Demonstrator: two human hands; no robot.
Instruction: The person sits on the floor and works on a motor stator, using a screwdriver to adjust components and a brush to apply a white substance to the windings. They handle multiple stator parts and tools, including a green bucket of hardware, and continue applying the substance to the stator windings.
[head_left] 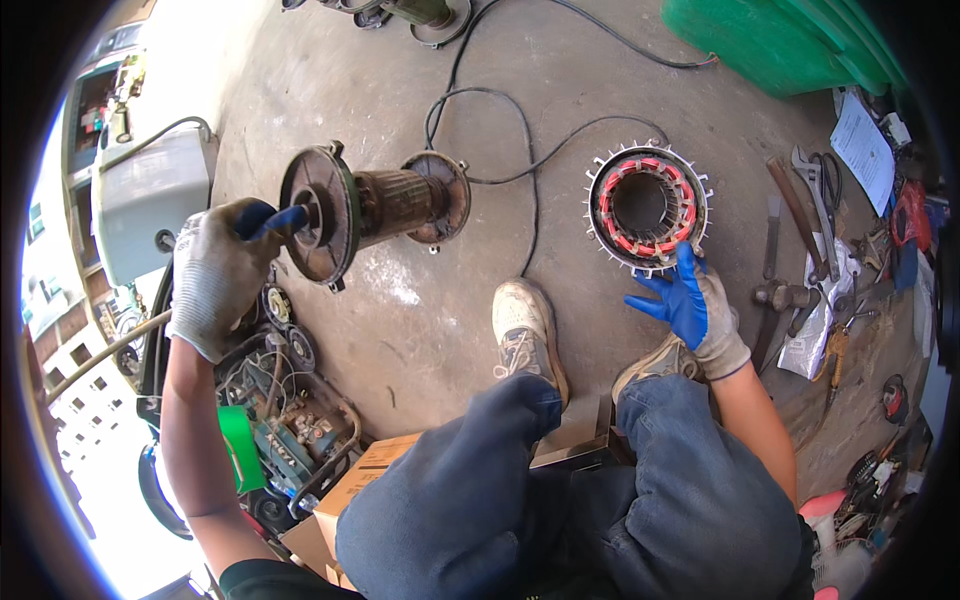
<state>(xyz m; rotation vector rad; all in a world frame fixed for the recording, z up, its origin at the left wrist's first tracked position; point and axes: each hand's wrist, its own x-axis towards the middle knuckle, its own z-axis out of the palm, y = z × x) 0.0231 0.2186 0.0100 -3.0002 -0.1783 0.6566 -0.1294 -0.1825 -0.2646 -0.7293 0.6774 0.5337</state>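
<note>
My left hand [222, 262], in a grey glove with blue fingertips, is closed on the shaft end of a motor rotor [390, 208]. The rotor is tilted, its brown ribbed core lying between two round, rusty end covers, the near one [322, 218] beside my fingers. To the right, a motor stator [612, 228] with a finned silver rim and red-wrapped windings stands on the floor, its round bore facing up. At its near rim is my right hand [700, 310], gloved alike, fingers spread; one fingertip reaches the rim, but firm contact is hard to tell.
A black cable [535, 200] winds across the concrete floor behind the parts. Hammers, an adjustable wrench [808, 172] and other tools lie at right, below a green bin [780, 45]. Left are machinery [285, 430] and a cardboard box [365, 480]. My shoes [522, 315] flank the near middle.
</note>
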